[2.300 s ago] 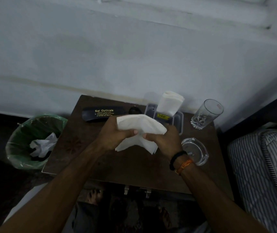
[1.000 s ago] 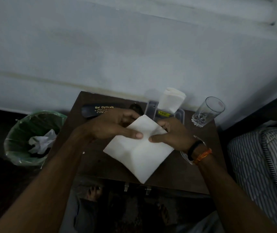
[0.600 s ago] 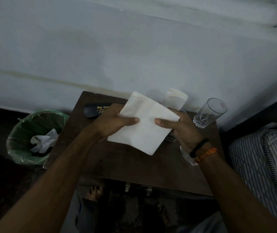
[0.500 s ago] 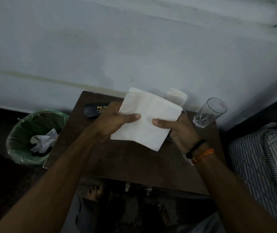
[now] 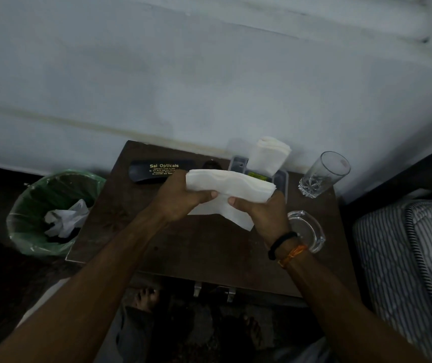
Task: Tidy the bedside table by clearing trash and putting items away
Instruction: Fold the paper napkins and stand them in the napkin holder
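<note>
Right above the dark brown wooden bedside table, a soft white paper napkin is held up, folded over. The left hand and the right hand each pinch it between thumb and curled fingers. Behind it stand a clear plastic box with more napkins, a black glasses case and a tall clear glass. A round glass ashtray sits by the right wrist, and a green-lined bin stands left of the table

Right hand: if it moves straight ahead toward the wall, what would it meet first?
Probably the clear plastic tray holding folded napkins. It sits just beyond the right hand, which holds a white napkin. Depth is uncertain.
</note>
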Action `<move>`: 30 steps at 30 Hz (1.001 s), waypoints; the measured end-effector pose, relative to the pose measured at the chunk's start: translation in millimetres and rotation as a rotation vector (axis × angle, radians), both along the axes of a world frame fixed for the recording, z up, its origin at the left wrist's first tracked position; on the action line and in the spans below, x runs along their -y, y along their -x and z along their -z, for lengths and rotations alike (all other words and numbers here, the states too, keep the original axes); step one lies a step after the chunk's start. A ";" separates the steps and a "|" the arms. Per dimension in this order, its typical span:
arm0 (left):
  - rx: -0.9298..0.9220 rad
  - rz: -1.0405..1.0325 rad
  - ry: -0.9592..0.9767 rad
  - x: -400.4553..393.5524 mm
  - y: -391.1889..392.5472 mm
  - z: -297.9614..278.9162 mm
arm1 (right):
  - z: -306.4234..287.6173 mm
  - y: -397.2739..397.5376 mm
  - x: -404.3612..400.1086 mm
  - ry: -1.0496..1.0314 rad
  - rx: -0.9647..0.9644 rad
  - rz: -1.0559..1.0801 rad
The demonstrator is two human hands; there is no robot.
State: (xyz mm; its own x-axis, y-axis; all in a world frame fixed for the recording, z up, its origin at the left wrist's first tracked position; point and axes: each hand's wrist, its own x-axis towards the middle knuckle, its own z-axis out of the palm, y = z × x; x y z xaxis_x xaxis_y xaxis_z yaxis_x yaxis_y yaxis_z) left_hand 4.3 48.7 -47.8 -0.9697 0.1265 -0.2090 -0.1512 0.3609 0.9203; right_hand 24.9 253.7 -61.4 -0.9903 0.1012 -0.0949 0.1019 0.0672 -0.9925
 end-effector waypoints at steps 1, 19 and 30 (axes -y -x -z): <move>-0.004 0.007 0.002 -0.1 -0.6 0.2 | 2.5 -1.3 0.1 0.001 0.011 0.006; 0.000 0.036 0.049 -8.8 -9.6 10.1 | 14.7 -17.0 5.7 -0.019 0.078 0.030; -0.036 -0.033 -0.002 -16.7 -13.0 7.9 | 10.8 -19.8 9.4 0.135 0.018 0.138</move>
State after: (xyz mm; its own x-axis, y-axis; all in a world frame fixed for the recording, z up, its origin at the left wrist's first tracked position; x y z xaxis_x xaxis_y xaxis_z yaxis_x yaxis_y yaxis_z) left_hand 17.3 65.4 -55.7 -0.9802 0.0947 -0.1739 -0.1300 0.3546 0.9260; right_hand 44.6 244.3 -72.3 -0.9660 0.2206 -0.1348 0.1192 -0.0827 -0.9894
